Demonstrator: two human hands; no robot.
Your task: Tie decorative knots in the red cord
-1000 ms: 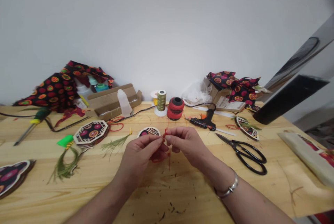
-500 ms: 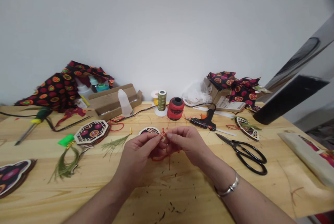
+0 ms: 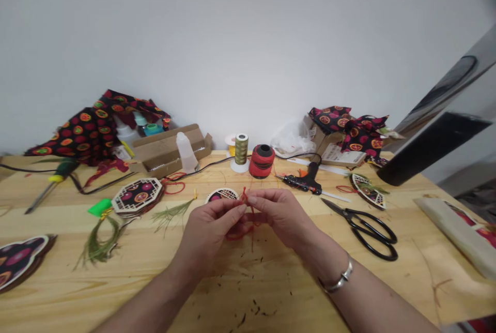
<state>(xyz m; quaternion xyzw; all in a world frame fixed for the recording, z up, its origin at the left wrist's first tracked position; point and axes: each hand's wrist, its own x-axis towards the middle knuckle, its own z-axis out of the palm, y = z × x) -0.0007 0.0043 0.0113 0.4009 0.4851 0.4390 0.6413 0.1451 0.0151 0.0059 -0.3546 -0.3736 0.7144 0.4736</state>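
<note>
Comparing this view with half a second ago, we find the fingertips of the left hand (image 3: 209, 225) closer to those of the right hand (image 3: 285, 217); both pinch the red cord (image 3: 244, 193), just below the frame's centre. We judge the fine cord work unfinished. Right of centre, a white label (image 3: 343, 156) on a box (image 3: 321, 141) bears print too small for us to read.

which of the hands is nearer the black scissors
Right. The right hand is left of the black scissors; the left hand is farther left, beyond the right hand.
</note>
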